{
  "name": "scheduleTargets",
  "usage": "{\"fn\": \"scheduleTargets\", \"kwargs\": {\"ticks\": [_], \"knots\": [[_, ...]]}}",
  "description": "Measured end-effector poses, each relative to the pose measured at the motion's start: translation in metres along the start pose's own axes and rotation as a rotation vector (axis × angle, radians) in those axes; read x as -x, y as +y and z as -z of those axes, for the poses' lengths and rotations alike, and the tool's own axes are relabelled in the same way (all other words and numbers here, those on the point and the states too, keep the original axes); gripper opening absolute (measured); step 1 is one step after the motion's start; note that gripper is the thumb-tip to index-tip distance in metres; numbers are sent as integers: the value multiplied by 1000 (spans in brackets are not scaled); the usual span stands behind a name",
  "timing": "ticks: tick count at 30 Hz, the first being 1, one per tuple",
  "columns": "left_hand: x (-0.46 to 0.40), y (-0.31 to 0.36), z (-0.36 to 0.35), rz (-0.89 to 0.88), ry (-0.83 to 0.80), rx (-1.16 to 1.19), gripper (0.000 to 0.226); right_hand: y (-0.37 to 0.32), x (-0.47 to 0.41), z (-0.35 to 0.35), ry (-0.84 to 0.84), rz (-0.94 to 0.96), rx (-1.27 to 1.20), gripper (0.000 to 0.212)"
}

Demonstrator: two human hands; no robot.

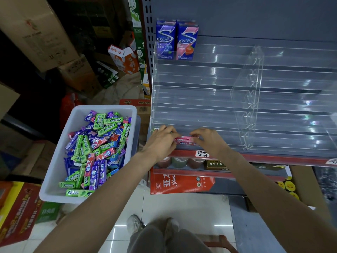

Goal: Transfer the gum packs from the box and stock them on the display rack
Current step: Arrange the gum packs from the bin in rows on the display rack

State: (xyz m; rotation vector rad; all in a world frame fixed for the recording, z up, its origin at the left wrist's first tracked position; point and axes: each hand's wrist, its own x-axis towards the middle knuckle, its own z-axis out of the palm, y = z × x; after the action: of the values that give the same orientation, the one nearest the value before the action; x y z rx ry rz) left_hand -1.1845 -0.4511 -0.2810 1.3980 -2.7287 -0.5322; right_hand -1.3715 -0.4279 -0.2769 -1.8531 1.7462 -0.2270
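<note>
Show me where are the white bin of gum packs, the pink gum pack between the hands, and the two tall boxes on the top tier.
white bin [78,111], head view, its far rim.
pink gum pack [184,138], head view, its top face.
two tall boxes [165,40], head view, front of the blue one.

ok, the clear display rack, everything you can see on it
The display rack looks like clear acrylic: stepped tiers with low front lips and an upright clear divider right of centre. It stands on a grey shelf against a grey back panel. Two tall packs, one blue, one pink, stand upright at the top tier's left end. The middle tiers look empty. At the lowest tier both hands, left hand and right hand, touch pink gum packs lying flat.
</note>
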Motion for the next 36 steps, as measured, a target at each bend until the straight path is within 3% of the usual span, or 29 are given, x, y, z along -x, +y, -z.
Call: {"fn": "scheduleTargets", "kwargs": {"ticks": [11,20,26,32,36], "knots": [[36,-31,29,182,252,417,31,-48,-5,-4,173,169,-15,25],[99,-145,57,515,447,409,24,-165,-66,-54,84,312,-96,24],[96,-255,43,651,283,438,23,-212,-137,-106,-74,149,-16,32],[65,-313,28,438,17,373,32,-223,-191,-138,-222,-22,70,52],[56,-328,13,311,-157,250,43,-220,-204,-154,-222,-121,179,54]]}}
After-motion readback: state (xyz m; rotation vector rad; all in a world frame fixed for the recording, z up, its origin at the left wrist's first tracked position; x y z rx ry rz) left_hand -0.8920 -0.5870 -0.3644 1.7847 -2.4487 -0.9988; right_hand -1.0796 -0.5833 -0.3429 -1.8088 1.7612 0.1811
